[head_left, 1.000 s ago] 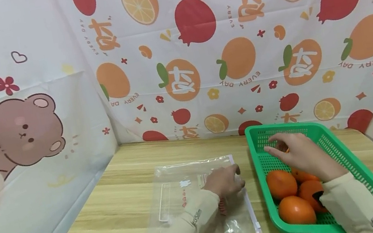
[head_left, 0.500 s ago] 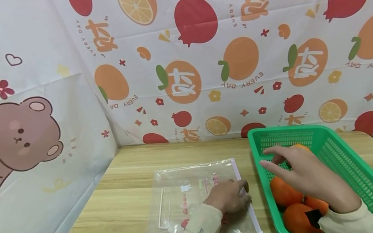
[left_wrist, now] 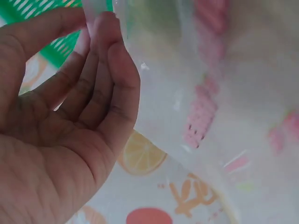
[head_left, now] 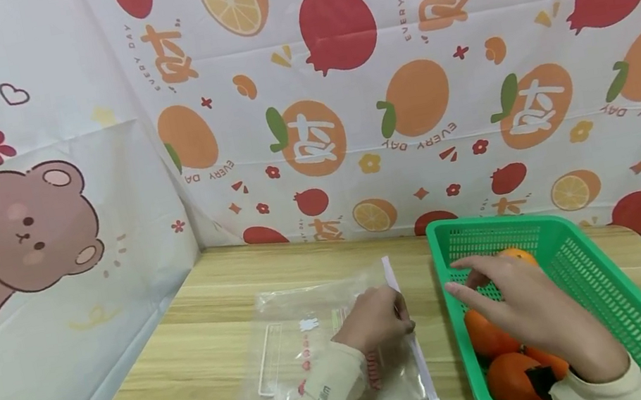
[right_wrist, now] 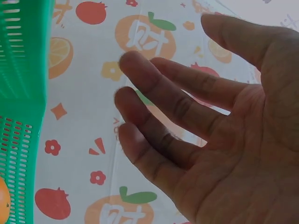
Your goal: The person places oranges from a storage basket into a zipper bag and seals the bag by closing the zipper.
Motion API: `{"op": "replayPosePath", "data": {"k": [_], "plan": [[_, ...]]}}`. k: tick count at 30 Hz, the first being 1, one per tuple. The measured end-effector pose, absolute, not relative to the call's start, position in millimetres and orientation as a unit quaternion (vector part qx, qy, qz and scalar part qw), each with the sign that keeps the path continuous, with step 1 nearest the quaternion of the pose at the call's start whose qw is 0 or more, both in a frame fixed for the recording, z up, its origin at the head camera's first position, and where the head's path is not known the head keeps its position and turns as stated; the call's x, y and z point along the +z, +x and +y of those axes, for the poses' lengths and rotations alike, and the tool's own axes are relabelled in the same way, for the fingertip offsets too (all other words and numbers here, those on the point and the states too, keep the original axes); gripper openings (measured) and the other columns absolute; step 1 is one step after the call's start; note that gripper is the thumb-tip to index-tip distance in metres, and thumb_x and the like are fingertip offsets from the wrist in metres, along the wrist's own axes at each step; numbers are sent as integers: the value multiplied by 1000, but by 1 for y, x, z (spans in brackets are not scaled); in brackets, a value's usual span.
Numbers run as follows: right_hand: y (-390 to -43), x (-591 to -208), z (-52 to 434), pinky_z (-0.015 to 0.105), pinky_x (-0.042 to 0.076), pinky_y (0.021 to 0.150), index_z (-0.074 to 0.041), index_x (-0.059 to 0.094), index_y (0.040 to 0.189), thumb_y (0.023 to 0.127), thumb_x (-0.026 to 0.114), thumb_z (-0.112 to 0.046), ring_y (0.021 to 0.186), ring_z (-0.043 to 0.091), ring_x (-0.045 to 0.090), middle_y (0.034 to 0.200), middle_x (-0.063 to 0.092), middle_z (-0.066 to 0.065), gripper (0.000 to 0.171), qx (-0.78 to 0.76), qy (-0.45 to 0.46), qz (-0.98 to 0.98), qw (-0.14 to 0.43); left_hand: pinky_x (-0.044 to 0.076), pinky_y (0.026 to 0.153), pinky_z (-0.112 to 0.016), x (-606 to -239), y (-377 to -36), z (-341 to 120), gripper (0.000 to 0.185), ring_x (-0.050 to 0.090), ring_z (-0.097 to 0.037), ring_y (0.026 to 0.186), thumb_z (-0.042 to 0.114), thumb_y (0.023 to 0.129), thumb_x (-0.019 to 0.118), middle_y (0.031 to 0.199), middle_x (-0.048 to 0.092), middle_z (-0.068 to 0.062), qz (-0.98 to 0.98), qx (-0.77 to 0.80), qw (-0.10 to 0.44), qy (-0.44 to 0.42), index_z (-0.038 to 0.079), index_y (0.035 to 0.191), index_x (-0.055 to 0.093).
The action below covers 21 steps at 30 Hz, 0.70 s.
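A clear zip bag (head_left: 284, 360) with pink print and a lilac zip strip lies flat on the table. My left hand (head_left: 376, 319) pinches its zip edge near the middle, and the strip bows a little there. In the left wrist view, that hand's thumb and fingertips meet at the lilac strip, with the bag (left_wrist: 163, 102) hanging beside them. My right hand (head_left: 521, 297), fingers loosely bent and holding nothing, hovers over a green basket (head_left: 603, 271). Below it sit orange-red fruits (head_left: 513, 380), one with a black patch, partly hidden by the hand and wrist.
A yellower orange fruit (head_left: 517, 255) shows behind the right hand in the basket. Wood-grain table (head_left: 164, 370) extends left of the bag. A fruit-print cloth (head_left: 358, 122) stands at the back and a bear-print cloth (head_left: 126, 191) at the left.
My left hand has gone from lying at the zip edge to pinching it, and has drawn the bag slightly left. The right hand stays over the basket. The head view has shifted a little.
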State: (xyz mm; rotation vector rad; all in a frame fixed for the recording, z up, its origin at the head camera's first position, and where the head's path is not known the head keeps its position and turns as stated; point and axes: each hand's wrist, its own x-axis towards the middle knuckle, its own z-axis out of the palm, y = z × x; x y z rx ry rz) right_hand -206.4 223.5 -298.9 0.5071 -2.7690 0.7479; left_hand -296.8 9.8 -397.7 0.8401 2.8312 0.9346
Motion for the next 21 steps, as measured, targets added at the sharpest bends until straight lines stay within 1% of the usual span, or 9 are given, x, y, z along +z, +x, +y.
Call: {"op": "replayPosePath", "data": {"k": [3, 6, 10, 14, 18, 21], "plan": [[-206, -299, 221, 39, 54, 76, -8, 67, 129, 100, 63, -42, 87, 9, 62, 91, 69, -10, 45, 260, 177, -942, 117, 45, 56, -23, -381, -297, 2, 22, 51, -5, 58, 14, 80, 82, 64, 58, 9, 910, 322, 14, 260, 17, 68, 64], [-205, -299, 219, 35, 54, 73, -7, 67, 129, 100, 63, -41, 86, 8, 62, 91, 68, -10, 44, 261, 181, -940, 123, 44, 55, -23, -366, -295, -5, 19, 51, -6, 58, 11, 81, 78, 65, 58, 7, 900, 348, -1, 261, 16, 72, 63], [-205, -300, 214, 30, 53, 68, -8, 67, 127, 100, 64, -39, 82, 6, 61, 89, 68, -12, 41, 262, 188, -937, 137, 45, 56, -24, -349, -292, -11, 12, 54, -5, 60, 7, 82, 72, 68, 60, 7, 881, 382, -22, 278, 15, 79, 64], [-205, -304, 206, 27, 54, 67, -8, 67, 126, 100, 65, -34, 80, 3, 63, 87, 68, -14, 38, 271, 211, -928, 143, 47, 59, -24, -339, -287, -11, 7, 56, -6, 65, 9, 85, 69, 73, 61, 8, 866, 405, -27, 294, 15, 84, 65], [-206, -307, 194, 26, 53, 68, -5, 64, 130, 101, 63, -32, 80, 4, 63, 88, 68, -13, 39, 291, 228, -921, 123, 44, 56, -24, -331, -280, -10, 7, 52, -7, 60, 9, 88, 67, 70, 59, 6, 854, 424, -26, 301, 16, 86, 66], [-206, -308, 187, 27, 54, 69, -4, 61, 133, 101, 63, -26, 80, 4, 63, 91, 69, -10, 38, 308, 213, -920, 114, 41, 53, -23, -326, -276, -10, 8, 48, -7, 56, 7, 89, 64, 66, 58, 5, 845, 436, -28, 308, 14, 89, 68]]}}
